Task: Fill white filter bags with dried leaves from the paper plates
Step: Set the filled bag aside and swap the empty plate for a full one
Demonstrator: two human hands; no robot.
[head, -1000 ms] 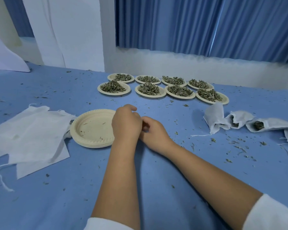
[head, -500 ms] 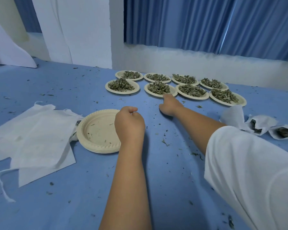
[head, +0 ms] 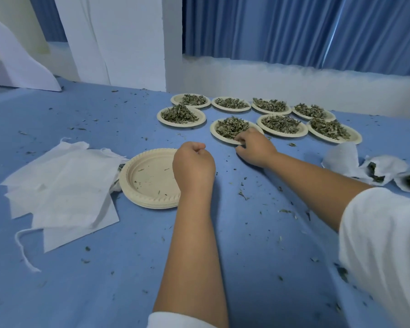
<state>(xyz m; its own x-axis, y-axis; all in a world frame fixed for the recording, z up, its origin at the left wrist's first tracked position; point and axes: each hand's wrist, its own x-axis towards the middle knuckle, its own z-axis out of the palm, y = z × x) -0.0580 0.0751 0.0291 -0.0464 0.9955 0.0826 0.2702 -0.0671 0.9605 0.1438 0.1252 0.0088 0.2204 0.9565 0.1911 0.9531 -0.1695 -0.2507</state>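
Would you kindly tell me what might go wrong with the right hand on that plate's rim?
1. The right hand grips only the near rim of the heaped plate; lifted by that edge, it may tilt and spill dried leaves.
2. The neighbouring plate sits close beside it, so a pull might jog it.
3. The filled bags lie with open mouths beside the right forearm; a sweep could empty them.
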